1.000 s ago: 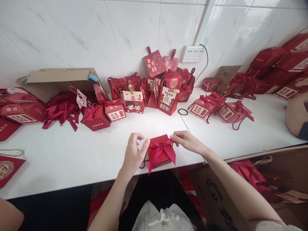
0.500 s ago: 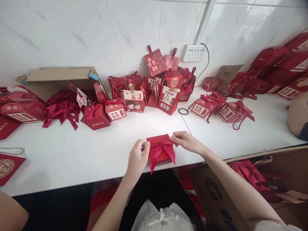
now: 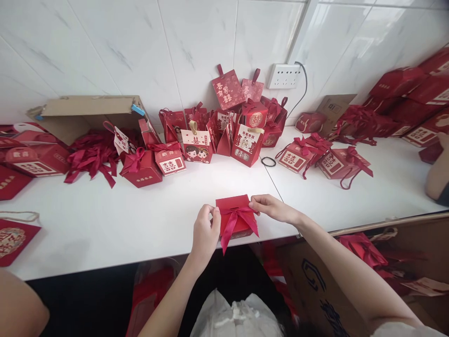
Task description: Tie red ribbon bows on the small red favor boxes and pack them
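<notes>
Both hands meet at the near edge of the desk [image 3: 105, 224] over a small red box [image 3: 234, 216]. Left hand [image 3: 206, 229] is curled shut, fingertips pinching the left loop of the ribbon [image 3: 235, 220] against the box's side, which also steadies the box. Right hand [image 3: 270, 207] pinches the right loop between thumb and forefinger, the other fingers loosely folded. With one hand on each side, the two loops sit level, and the bow lies across the box top while its tails hang over the front edge.

Farther back, well apart from the hands, finished boxes [image 3: 224, 135] with bows and printed labels crowd against the tiled wall [image 3: 196, 42], likely kept clear of the working spot. Loose ribbons [image 3: 91, 157] lie in a heap to the left, just in front of an open carton [image 3: 87, 114] tipped on its side. More bowed boxes [image 3: 324, 157] sit to the right, near a black hair band [image 3: 268, 162]. A socket [image 3: 284, 76] with a cable hangs on the wall. Someone else's arm [image 3: 438, 173] shows at the right edge.
</notes>
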Demonstrator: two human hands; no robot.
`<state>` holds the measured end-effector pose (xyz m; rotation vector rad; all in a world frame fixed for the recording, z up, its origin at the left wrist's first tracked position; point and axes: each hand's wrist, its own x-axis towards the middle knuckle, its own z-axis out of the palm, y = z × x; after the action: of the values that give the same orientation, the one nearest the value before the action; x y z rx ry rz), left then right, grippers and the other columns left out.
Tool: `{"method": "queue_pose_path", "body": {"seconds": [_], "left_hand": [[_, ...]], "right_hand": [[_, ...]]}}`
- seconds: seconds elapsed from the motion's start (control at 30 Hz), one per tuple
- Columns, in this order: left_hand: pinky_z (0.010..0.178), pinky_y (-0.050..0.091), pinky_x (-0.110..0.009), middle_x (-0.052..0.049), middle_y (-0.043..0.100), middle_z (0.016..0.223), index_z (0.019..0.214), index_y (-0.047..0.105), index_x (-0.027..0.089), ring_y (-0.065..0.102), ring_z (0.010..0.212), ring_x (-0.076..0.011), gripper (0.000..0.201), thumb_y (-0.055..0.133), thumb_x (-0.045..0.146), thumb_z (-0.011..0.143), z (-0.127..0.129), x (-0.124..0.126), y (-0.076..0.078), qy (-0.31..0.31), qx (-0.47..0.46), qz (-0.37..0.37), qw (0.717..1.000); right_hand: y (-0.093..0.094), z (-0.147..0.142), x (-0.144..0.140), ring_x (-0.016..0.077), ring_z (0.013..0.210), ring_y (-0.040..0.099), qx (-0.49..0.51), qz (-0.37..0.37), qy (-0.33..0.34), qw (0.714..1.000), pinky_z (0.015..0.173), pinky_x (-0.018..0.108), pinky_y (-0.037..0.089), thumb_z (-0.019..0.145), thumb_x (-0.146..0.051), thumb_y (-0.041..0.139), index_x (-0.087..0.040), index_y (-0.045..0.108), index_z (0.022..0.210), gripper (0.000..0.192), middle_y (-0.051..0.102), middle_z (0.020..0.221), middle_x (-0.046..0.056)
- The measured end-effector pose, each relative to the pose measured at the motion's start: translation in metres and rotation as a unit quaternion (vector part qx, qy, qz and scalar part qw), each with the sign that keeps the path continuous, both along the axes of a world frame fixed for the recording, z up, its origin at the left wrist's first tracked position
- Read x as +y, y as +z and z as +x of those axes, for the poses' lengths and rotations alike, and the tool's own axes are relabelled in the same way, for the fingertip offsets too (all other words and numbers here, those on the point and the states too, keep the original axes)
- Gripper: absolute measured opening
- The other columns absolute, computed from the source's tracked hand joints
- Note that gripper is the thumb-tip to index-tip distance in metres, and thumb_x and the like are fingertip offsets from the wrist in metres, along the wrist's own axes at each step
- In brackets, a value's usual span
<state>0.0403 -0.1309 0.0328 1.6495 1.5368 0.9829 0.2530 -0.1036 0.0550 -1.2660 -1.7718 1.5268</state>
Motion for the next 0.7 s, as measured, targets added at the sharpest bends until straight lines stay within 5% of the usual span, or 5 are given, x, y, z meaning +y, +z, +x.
{"method": "queue_pose_path", "body": {"seconds": [0.13,0.2,0.33,0.47,0.7], "left_hand": [[0.054,0.037,-0.024,0.004,0.040,0.060,0.066,0.037,0.022,0.039,0.053,-0.0111,0.026,0.038,0.034,0.088,-0.002,0.001,-0.002,-0.005,-0.026,-0.006,1.000],[0.050,0.035,-0.023,0.005,0.039,0.059,0.065,0.037,0.022,0.037,0.050,-0.0101,0.026,0.040,0.035,0.088,-0.003,0.002,-0.003,-0.014,-0.050,-0.021,0.998],[0.047,0.036,-0.022,0.003,0.044,0.063,0.067,0.040,0.021,0.042,0.053,-0.0104,0.026,0.042,0.036,0.088,-0.001,0.005,-0.004,-0.030,-0.074,0.008,0.997],[0.054,0.045,-0.025,-0.002,0.050,0.072,0.069,0.041,0.022,0.052,0.068,-0.0144,0.023,0.041,0.034,0.090,0.006,0.003,-0.002,-0.043,-0.059,0.183,0.980],[0.080,0.049,-0.043,0.001,0.052,0.052,0.056,0.041,0.025,0.050,0.058,-0.0176,0.037,0.045,0.050,0.084,0.030,-0.007,0.017,-0.146,0.012,0.471,0.870]], "right_hand": [[0.001,0.008,0.002,0.0150,0.067,0.052,-0.065,0.025,-0.007,0.998,0.071,0.034,0.044,0.082,-0.061,0.044,-0.019,0.047,0.066,0.045,0.050,0.067,-0.001],[0.002,0.010,-0.002,0.0218,0.091,0.057,-0.092,0.095,-0.053,0.990,0.082,0.040,0.046,0.080,-0.059,0.049,-0.019,0.053,0.088,0.042,0.058,0.093,0.006],[0.005,-0.001,-0.020,0.0321,0.122,0.044,-0.158,0.228,0.009,0.961,0.097,0.048,0.042,0.059,-0.049,0.076,-0.022,0.024,0.136,0.096,0.035,0.135,0.016],[0.006,-0.010,-0.041,0.0335,0.115,0.051,-0.225,0.349,0.010,0.910,0.089,0.048,0.050,0.068,-0.035,0.072,-0.021,0.013,0.142,0.095,0.038,0.128,0.018],[0.012,0.024,-0.081,0.0379,0.131,0.032,-0.283,0.562,-0.140,0.764,0.100,0.061,0.038,0.078,-0.021,0.064,-0.038,0.037,0.125,0.057,0.035,0.129,0.009]]}}
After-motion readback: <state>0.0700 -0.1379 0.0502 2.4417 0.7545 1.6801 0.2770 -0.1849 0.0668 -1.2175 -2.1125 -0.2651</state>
